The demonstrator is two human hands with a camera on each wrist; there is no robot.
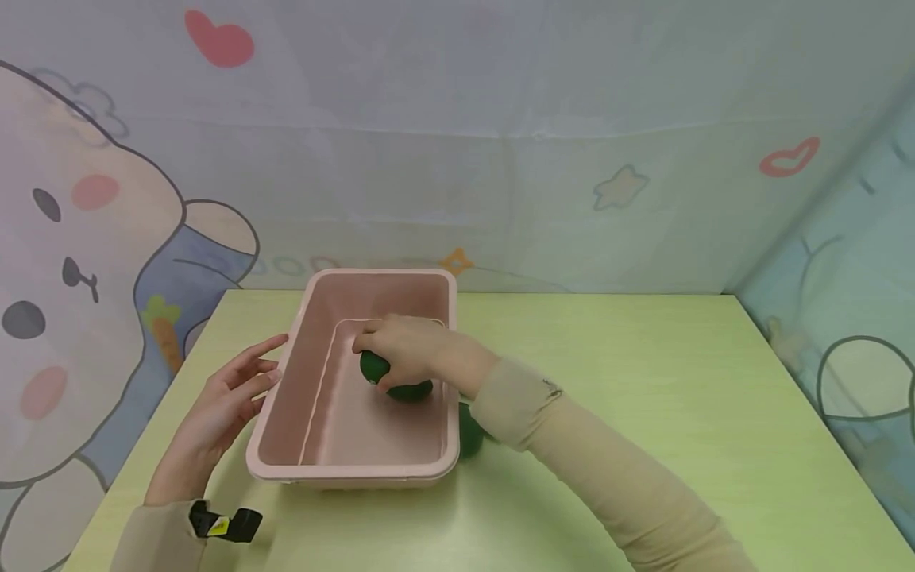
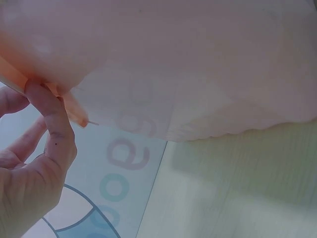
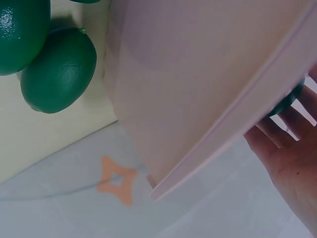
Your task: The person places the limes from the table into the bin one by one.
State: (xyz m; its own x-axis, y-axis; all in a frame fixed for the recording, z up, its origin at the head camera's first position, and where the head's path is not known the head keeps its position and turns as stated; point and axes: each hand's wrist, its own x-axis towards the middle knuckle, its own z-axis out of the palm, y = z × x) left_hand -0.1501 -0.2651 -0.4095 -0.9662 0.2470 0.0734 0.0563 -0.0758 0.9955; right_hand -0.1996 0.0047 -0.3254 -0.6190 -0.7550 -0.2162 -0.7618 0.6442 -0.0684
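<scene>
A pink plastic bin (image 1: pixel 357 471) stands on the table, and my right hand (image 1: pixel 407 345) reaches down inside it. The curled fingers of that hand grip a shiny dark green lime (image 1: pixel 374 367). More green (image 1: pixel 412 392) shows below the hand; I cannot tell whether this is a second lime. In the right wrist view the hand (image 3: pixel 292 153) is partly hidden by the bin wall (image 3: pixel 198 74), with green between its fingers. My left hand (image 1: pixel 229 397) is at the bin's left side, its loosely bent fingers touching the rim from outside, as the left wrist view also shows.
Outside the bin's right wall, under my right forearm, lies a green lime (image 1: pixel 468 433). The right wrist view shows several limes (image 3: pixel 59 69) there on the pale yellow-green table (image 1: pixel 608 381). A printed cloth backdrop (image 1: pixel 536 159) rises behind the table.
</scene>
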